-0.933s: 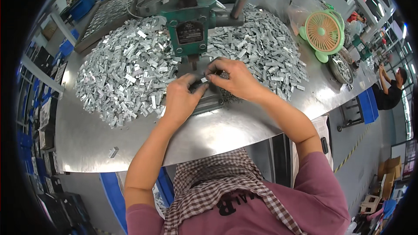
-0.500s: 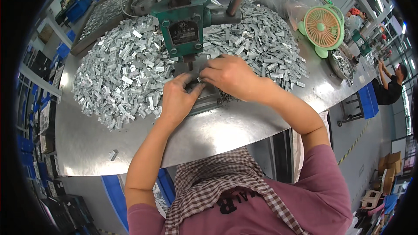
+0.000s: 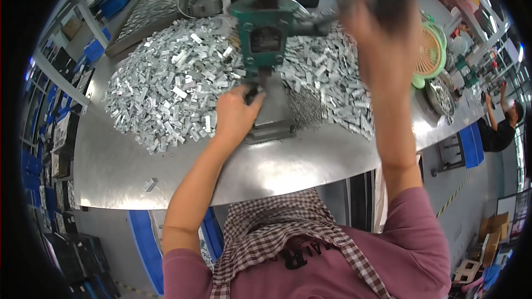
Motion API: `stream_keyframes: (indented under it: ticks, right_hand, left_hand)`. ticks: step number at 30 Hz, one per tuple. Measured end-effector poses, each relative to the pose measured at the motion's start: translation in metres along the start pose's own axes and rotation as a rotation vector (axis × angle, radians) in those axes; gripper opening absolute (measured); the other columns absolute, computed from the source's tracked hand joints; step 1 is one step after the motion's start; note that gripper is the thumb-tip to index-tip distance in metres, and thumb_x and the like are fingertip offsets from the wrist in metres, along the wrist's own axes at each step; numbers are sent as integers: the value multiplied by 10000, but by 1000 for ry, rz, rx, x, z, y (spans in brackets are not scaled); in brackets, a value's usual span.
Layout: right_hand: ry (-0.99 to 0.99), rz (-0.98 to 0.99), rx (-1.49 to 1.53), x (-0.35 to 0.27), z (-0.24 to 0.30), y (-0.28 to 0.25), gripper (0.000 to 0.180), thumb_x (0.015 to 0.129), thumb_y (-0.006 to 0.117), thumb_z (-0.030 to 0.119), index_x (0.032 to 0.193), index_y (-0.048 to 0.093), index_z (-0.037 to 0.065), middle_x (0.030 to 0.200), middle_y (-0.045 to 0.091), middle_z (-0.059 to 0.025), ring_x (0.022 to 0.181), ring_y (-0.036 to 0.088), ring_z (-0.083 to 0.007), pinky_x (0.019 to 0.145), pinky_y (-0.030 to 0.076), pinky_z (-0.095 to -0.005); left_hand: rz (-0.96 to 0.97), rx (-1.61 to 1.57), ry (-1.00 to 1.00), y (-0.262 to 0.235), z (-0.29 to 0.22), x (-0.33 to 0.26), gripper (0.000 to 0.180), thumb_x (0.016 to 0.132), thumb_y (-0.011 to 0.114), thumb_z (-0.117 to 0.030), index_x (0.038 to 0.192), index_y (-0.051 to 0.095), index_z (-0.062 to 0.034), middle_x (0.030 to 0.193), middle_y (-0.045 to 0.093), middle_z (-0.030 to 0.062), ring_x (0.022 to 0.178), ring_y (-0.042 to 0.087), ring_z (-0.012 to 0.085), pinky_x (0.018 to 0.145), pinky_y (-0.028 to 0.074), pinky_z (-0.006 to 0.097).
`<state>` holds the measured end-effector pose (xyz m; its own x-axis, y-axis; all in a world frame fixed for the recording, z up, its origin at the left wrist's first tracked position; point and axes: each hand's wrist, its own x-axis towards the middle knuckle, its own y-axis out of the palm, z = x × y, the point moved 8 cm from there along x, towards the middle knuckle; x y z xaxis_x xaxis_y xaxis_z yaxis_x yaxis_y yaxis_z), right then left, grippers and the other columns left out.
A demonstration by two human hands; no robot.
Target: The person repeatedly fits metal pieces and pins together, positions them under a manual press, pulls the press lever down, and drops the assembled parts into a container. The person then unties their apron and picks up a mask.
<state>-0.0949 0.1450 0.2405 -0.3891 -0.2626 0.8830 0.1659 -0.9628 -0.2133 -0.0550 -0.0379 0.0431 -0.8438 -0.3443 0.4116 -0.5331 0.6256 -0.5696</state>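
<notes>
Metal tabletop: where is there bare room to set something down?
The tabletop is bare between the green press and the near edge, continuing rightward below the right pile. Another patch lies between the left pile and near edge, around one loose metal piece; your left forearm separates them. It's crowded on both sides of the press, with dark bits beside its base.

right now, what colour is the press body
Green; the press body shows best in the head view.
</notes>
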Motion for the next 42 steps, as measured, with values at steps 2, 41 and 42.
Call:
stream_keyframes:
  ticks: [2,41,42]
  right_hand:
    - [-190,154,300,-35,11,3,614,656,780,72,1164,441,10,801,458,3,678,423,-76,811,432,-327]
    - [276,666,-448,-182,-153,47,129,781,584,92,897,578,37,845,577,-162,835,553,-362,708,449,-407]
    - [188,686,-537,-181,-148,49,133,777,586,85,902,579,41,856,573,-151,834,558,-346,707,451,-406]
  left_hand:
    - [-52,-12,93,5,-1,1,292,729,668,-227,855,643,35,789,638,203,723,609,362,660,473,414]
    - [151,-211,23,15,-19,-11,222,684,717,-143,840,659,4,813,623,126,676,597,245,620,457,311]
    - [145,-214,22,14,-20,-10,222,684,717,-143,840,659,4,813,623,126,676,597,245,620,457,311]
